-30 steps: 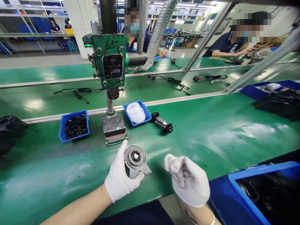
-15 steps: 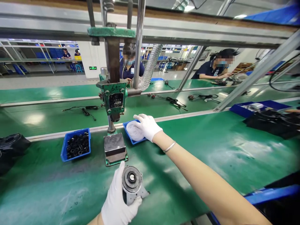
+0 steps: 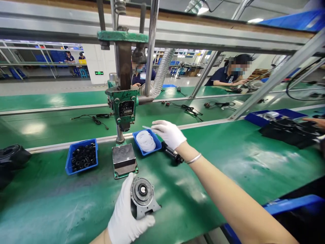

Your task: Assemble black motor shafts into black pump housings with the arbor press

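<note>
My left hand (image 3: 124,213), in a white glove, is wrapped round a motor-like part (image 3: 142,200). It has a round stepped grey top, a light centre and a flat metal bracket. My gloved right hand (image 3: 169,134) pinches a thin white plastic ring (image 3: 147,127), seen nearly edge-on. Below the ring, a small blue tray (image 3: 145,153) holds a pile of flat white rings (image 3: 145,141). The green press (image 3: 125,107) stands left of this tray, its metal block (image 3: 124,155) just beyond my left hand.
Another blue tray (image 3: 81,171) holds many small black rings. A dark cylindrical tool (image 3: 173,154) lies under my right wrist. Black cables (image 3: 189,110) rest on the strip behind the rail. Dark parts and a blue bin (image 3: 256,118) stand at right. Co-workers sit across the bench.
My right hand has lifted from the pile of white rings and moved right, with a ring now in its fingers. The dark tool has come into view. My left hand still holds the motor-like part.
</note>
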Demonstrator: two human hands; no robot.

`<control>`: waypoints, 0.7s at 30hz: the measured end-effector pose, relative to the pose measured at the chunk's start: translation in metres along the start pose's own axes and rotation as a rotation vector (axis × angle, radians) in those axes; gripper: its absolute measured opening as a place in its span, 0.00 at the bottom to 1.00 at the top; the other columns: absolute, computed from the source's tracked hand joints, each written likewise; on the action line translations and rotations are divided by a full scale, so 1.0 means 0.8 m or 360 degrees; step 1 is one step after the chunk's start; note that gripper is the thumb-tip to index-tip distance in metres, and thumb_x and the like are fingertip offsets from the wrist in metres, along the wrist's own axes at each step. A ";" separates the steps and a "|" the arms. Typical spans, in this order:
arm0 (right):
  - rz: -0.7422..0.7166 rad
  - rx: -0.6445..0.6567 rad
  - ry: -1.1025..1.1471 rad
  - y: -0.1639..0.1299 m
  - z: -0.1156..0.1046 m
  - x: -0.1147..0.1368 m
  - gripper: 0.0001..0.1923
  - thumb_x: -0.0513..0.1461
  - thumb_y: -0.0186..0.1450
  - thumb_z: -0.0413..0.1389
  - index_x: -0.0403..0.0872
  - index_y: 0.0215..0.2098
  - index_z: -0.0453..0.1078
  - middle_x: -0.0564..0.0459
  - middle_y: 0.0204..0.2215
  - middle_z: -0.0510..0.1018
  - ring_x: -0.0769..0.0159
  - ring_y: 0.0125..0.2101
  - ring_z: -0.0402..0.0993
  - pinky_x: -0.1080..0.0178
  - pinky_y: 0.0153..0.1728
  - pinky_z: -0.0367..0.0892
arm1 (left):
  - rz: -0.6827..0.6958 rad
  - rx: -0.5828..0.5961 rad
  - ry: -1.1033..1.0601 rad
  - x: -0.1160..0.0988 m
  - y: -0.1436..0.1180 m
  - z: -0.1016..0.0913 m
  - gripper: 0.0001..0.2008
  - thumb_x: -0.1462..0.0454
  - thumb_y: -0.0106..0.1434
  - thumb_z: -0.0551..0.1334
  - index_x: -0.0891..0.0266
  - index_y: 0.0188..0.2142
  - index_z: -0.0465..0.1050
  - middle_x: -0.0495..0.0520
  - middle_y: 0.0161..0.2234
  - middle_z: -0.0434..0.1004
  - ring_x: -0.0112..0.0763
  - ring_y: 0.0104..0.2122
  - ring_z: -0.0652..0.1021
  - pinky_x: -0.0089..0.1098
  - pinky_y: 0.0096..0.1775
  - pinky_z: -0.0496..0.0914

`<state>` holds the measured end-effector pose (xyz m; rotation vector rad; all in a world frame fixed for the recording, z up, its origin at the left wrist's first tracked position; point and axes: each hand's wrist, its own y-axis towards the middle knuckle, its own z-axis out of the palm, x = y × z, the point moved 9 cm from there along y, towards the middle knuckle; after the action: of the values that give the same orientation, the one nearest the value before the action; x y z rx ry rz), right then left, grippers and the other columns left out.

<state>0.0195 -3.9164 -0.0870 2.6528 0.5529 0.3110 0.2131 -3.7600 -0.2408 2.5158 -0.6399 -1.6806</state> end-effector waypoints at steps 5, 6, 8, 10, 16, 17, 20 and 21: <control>-0.0302 0.0082 0.0598 -0.083 -0.013 0.083 0.10 0.41 0.71 0.52 0.50 0.41 0.76 0.54 0.37 0.82 0.66 0.38 0.78 0.62 0.42 0.73 | 0.0279 -0.0164 0.0308 -0.049 0.023 -0.054 0.37 0.60 0.65 0.62 0.53 0.68 0.43 0.61 0.69 0.50 0.47 0.67 0.58 0.51 0.64 0.57; -0.0426 0.0163 0.0689 -0.104 -0.005 0.104 0.11 0.40 0.71 0.50 0.50 0.41 0.75 0.53 0.36 0.82 0.66 0.37 0.78 0.62 0.41 0.73 | 0.0411 -0.0104 0.0398 -0.060 0.028 -0.056 0.34 0.63 0.66 0.61 0.50 0.67 0.47 0.59 0.68 0.54 0.44 0.65 0.61 0.49 0.64 0.59; -0.0565 0.0253 0.0768 -0.137 0.012 0.128 0.13 0.39 0.73 0.47 0.48 0.41 0.74 0.51 0.36 0.81 0.66 0.36 0.77 0.62 0.40 0.72 | 0.0668 0.0125 0.0534 -0.078 0.033 -0.050 0.27 0.67 0.67 0.60 0.47 0.62 0.57 0.54 0.62 0.67 0.38 0.60 0.70 0.43 0.61 0.65; -0.0563 0.0231 0.0798 -0.153 0.026 0.133 0.12 0.38 0.73 0.47 0.46 0.41 0.73 0.49 0.36 0.80 0.66 0.37 0.76 0.61 0.40 0.72 | 0.0767 0.0306 0.0624 -0.083 0.036 -0.043 0.19 0.68 0.68 0.58 0.46 0.55 0.66 0.49 0.53 0.76 0.35 0.53 0.76 0.38 0.57 0.71; -0.0400 0.0223 0.0787 -0.160 0.033 0.128 0.08 0.35 0.68 0.51 0.46 0.43 0.71 0.50 0.36 0.78 0.64 0.37 0.72 0.60 0.41 0.68 | 0.0660 0.0212 0.0771 -0.070 0.034 -0.051 0.07 0.64 0.68 0.58 0.53 0.44 0.73 0.50 0.46 0.81 0.34 0.46 0.80 0.32 0.48 0.76; -0.0350 0.0247 0.0773 -0.164 0.033 0.128 0.09 0.38 0.65 0.55 0.45 0.44 0.70 0.49 0.37 0.78 0.62 0.38 0.71 0.58 0.42 0.68 | 0.0633 0.0182 0.0785 -0.066 0.031 -0.052 0.07 0.64 0.68 0.58 0.53 0.43 0.73 0.50 0.47 0.81 0.34 0.46 0.80 0.32 0.48 0.76; -0.0274 0.0220 0.0649 -0.182 0.035 0.131 0.30 0.51 0.53 0.67 0.43 0.46 0.67 0.45 0.41 0.75 0.55 0.40 0.68 0.52 0.43 0.65 | 0.0530 0.0162 0.0762 -0.053 0.020 -0.049 0.07 0.64 0.69 0.57 0.54 0.43 0.73 0.52 0.50 0.79 0.34 0.48 0.80 0.32 0.48 0.76; -0.0276 0.0187 0.0588 -0.190 0.036 0.133 0.32 0.53 0.51 0.68 0.43 0.45 0.67 0.45 0.40 0.74 0.54 0.40 0.67 0.52 0.42 0.65 | 0.0480 0.0181 0.0726 -0.048 0.016 -0.047 0.07 0.64 0.70 0.56 0.55 0.43 0.72 0.53 0.52 0.78 0.34 0.49 0.79 0.31 0.49 0.75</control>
<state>0.0730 -3.7542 -0.1644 2.6463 0.9357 0.7434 0.2305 -3.7643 -0.1884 2.5776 -1.0164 -0.9546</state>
